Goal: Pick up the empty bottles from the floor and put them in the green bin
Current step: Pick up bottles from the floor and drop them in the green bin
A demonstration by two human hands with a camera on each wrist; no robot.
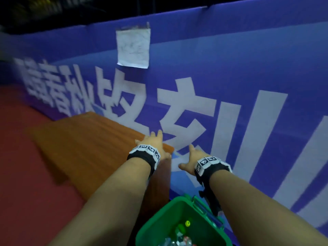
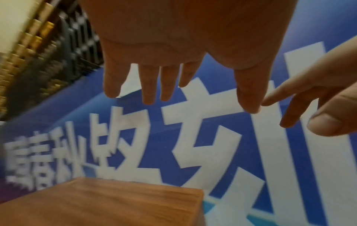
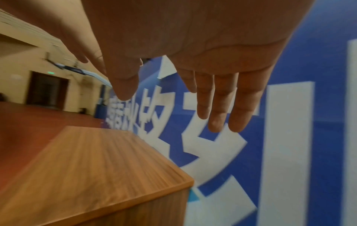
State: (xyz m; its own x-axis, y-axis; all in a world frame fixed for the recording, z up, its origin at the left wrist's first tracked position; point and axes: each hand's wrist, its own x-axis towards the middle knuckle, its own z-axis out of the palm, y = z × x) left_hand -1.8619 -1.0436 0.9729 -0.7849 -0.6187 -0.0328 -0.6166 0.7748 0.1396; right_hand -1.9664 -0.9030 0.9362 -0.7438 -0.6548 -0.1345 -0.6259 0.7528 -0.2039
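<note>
The green bin (image 1: 154,222) stands at the bottom of the head view, under my forearms, with several crushed bottles (image 1: 179,237) and coloured caps inside. Both hands are stretched forward above it, fingers straight and spread, holding nothing. My left hand (image 1: 155,142) (image 2: 173,94) hovers over the corner of a wooden cabinet (image 1: 85,146). My right hand (image 1: 190,159) (image 3: 173,107) is beside it, in front of the blue banner (image 1: 239,86). No bottle lies on the floor in any view.
The wooden cabinet (image 3: 92,168) (image 2: 108,201) stands against the blue banner (image 2: 193,145) with large white characters, just left of the bin. A white paper sheet (image 1: 133,48) hangs on the banner. Red floor (image 1: 26,166) stretches to the left.
</note>
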